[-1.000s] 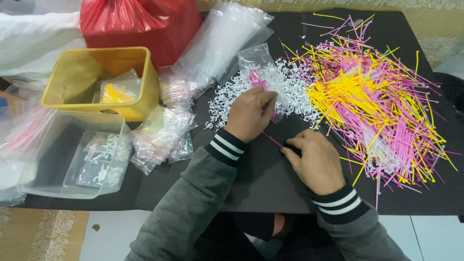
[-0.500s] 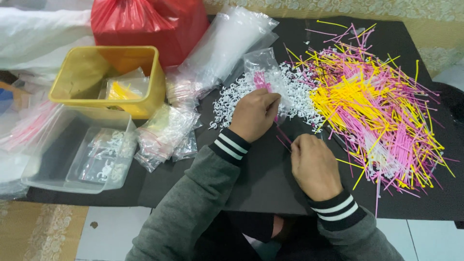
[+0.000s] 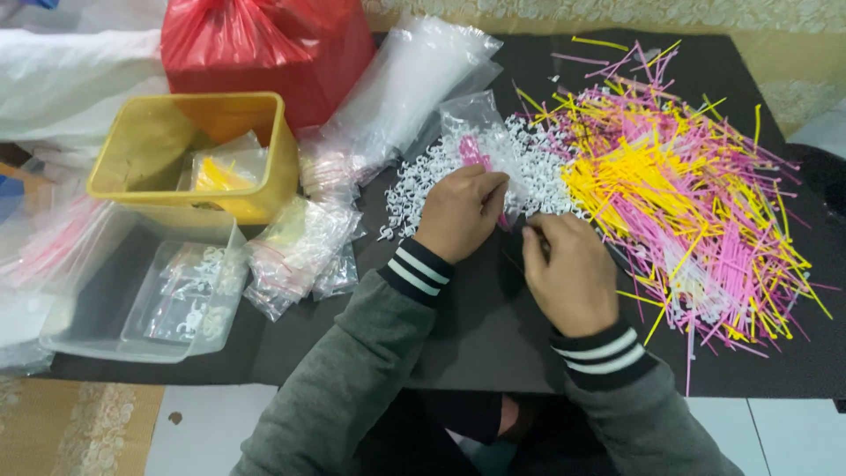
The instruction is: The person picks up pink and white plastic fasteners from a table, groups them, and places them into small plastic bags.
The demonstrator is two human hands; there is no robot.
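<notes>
Black mat [image 3: 493,335]: covers the table across the middle and right of the frame; everything below lies on it.
Straw heap [image 3: 687,185]: pink and yellow thin sticks, spread loosely over the right half of the mat.
Red bag [image 3: 264,44]: plastic, bulging, at the top, left of centre.
Clear tub [image 3: 132,291]: lower left, holding small packets with white pieces inside.
Yellow basket [image 3: 189,154]: upper left, just above the clear tub, with a clear packet of yellow sticks inside.
Clear bags [image 3: 405,84]: a long stack running from the top centre down toward the basket.
Filled packets [image 3: 300,251]: small, piled between the basket and the left sleeve.
White pieces [image 3: 423,181]: tiny plastic bits, scattered in a patch at the centre, left of the straw heap.
Left hand [image 3: 458,211]: centre of the frame, fingers pressed together on a small clear packet [image 3: 471,132] with pink sticks inside; the packet's mouth is at the fingertips.
Right hand [image 3: 568,273]: just right of the left hand, fingers curled and closed; whether it pinches anything cannot be told.
</notes>
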